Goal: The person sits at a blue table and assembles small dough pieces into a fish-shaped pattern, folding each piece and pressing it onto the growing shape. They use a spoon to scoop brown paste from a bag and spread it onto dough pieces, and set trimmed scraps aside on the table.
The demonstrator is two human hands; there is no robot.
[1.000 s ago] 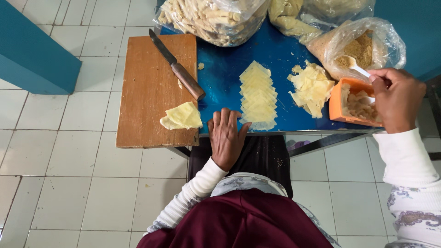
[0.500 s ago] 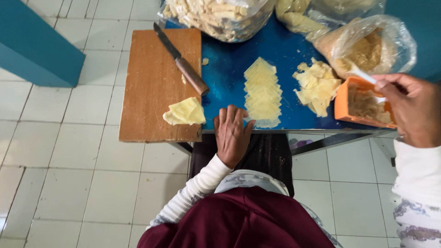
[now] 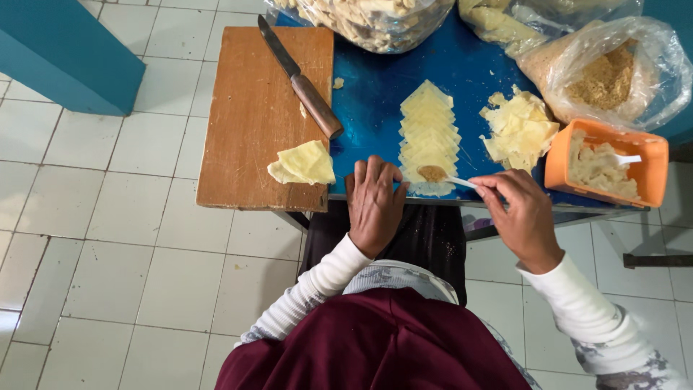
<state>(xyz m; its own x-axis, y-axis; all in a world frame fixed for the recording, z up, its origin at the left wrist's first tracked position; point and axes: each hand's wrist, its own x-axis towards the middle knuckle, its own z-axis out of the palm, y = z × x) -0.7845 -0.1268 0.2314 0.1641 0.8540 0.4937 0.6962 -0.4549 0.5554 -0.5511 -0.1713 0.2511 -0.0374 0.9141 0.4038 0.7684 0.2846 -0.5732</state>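
right hand (image 3: 523, 217) pinches a light spoon (image 3: 451, 178) by its handle over thin, floppy wrappers (image 3: 429, 133); left hand (image 3: 375, 202) rests flat, spread, on the table (image 3: 375, 94).

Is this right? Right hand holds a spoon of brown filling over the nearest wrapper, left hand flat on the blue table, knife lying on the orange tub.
One thing is off: the knife lies on the wooden board, not on the orange tub. The head view shows it. The rest holds: the right hand holds the spoon of brown filling over the nearest wrapper, and the left hand is flat on the blue table.
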